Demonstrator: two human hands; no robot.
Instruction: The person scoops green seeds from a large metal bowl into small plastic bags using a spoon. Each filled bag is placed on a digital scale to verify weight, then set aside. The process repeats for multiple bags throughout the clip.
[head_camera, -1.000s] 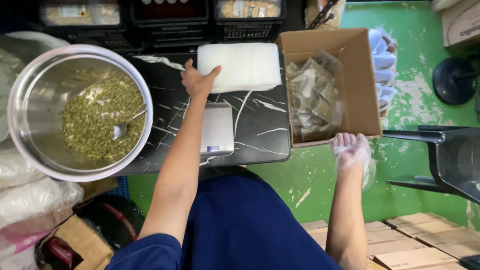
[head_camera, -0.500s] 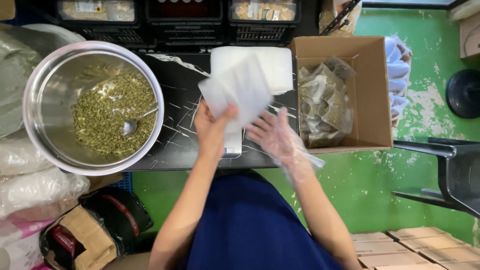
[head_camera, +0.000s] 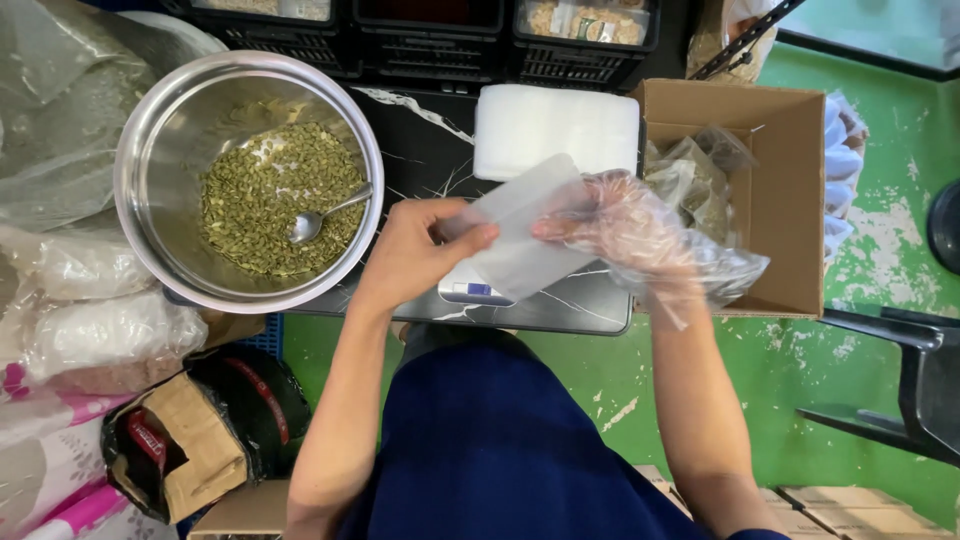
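You held one thin, translucent white plastic pouch (head_camera: 520, 235) above the tabletop, pinched at both ends.

To the left sat a wide, round steel bowl (head_camera: 150, 150) of green dried bits with a metal spoon (head_camera: 325, 215) in it. Your bare left hand (head_camera: 415, 250) was closed on the pouch's left edge, thumb on top; your right hand (head_camera: 625, 235), in a loose clear glove, gripped its right edge. The pouch looked light, limp and slippery, so the edges were the sound places to hold it. A white stack of pouches (head_camera: 555, 130) lay behind it, and a brown cardboard box (head_camera: 790, 160) of filled clear packets stood at the right.
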